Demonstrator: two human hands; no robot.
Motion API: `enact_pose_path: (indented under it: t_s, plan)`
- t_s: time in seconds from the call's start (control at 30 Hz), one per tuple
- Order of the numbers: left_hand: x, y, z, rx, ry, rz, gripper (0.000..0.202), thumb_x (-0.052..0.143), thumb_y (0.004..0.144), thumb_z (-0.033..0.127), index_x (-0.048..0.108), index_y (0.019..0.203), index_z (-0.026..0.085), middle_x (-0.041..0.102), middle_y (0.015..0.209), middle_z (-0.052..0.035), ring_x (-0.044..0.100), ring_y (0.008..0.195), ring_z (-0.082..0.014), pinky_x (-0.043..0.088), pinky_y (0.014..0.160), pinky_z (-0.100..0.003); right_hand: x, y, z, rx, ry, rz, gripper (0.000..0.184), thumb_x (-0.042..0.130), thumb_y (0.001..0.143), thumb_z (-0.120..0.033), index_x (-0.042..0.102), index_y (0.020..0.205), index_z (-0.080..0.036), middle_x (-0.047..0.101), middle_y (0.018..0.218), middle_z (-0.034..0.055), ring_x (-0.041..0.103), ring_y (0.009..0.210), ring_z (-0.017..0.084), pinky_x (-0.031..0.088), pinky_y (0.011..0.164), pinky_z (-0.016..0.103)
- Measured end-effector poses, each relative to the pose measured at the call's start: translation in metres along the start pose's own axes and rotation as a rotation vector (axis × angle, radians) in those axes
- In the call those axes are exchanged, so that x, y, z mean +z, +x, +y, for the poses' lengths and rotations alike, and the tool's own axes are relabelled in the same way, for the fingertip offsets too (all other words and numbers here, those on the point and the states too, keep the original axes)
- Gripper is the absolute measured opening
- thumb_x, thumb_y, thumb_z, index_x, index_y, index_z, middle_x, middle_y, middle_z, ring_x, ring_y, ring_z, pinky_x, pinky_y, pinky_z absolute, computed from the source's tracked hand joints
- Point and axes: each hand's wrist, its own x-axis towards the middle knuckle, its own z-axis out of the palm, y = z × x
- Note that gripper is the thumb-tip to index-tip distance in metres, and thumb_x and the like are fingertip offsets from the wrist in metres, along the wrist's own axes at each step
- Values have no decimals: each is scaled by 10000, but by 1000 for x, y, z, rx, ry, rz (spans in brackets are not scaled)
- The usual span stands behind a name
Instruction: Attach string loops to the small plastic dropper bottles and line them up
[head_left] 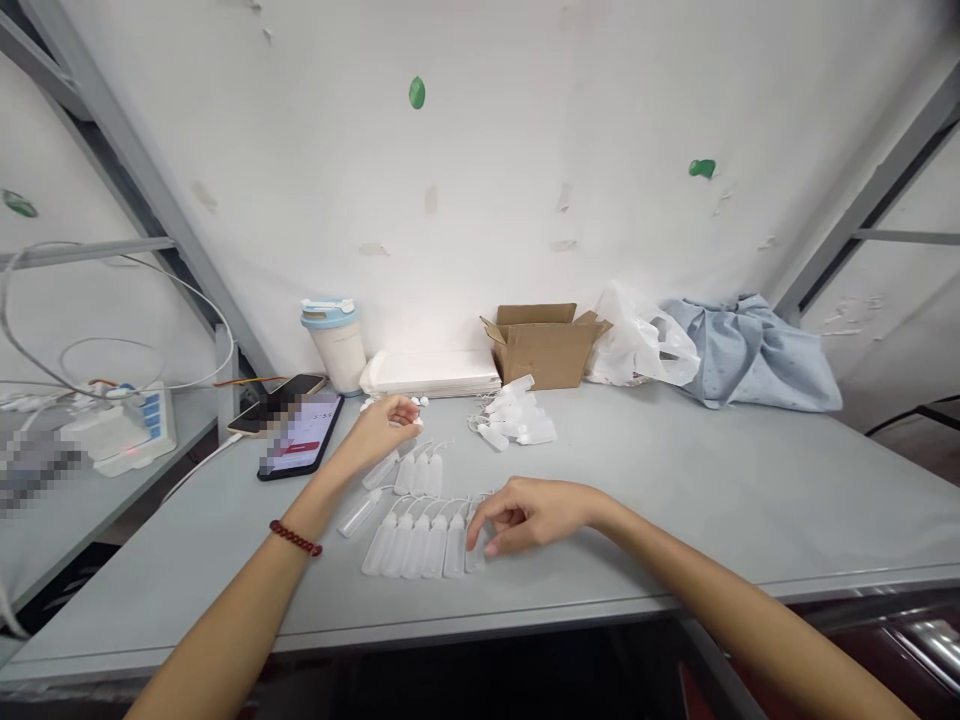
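My left hand (388, 428) reaches over the back of the desk, its fingers curled in a pinch on a small white cap (418, 423). More small white caps (423, 401) lie just behind it. Lower right, my right hand (534, 515) has its thumb and forefinger at either side of the last small clear plastic bottle (475, 556) in the front row. That row of bottles (412, 548), each with a thin white string loop, lies side by side. Behind it is a shorter row of bottles (420, 474). One bottle (360, 513) lies tilted at the left.
A pile of bottles (519, 415) lies before an open cardboard box (546, 350). Along the wall stand a cup (335, 350), a white stack (435, 372), a plastic bag (637, 340) and a blue cloth bundle (757, 355). Two phones (304, 440) lie left.
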Motion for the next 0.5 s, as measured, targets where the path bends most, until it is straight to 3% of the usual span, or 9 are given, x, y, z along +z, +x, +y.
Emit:
enact_pose_path:
  t_s: [0.23,0.5]
  plan:
    - [11,-14,20,-96,-266,-201,331,708,611,325,611,870,142,642,829,-46,604,782,-186,479,717,-314,-2,1,0,102,-69,-41,242,570,822,-295,668,959,-122,520,503,-43,447,464,60,348,506,173]
    - [13,-20,29,-155,-329,-354,271,712,647,283,625,860,142,652,752,-20,604,722,-155,454,746,-303,-6,-4,-1,146,-160,87,192,522,840,-274,636,913,-137,537,471,-44,438,439,64,350,478,164]
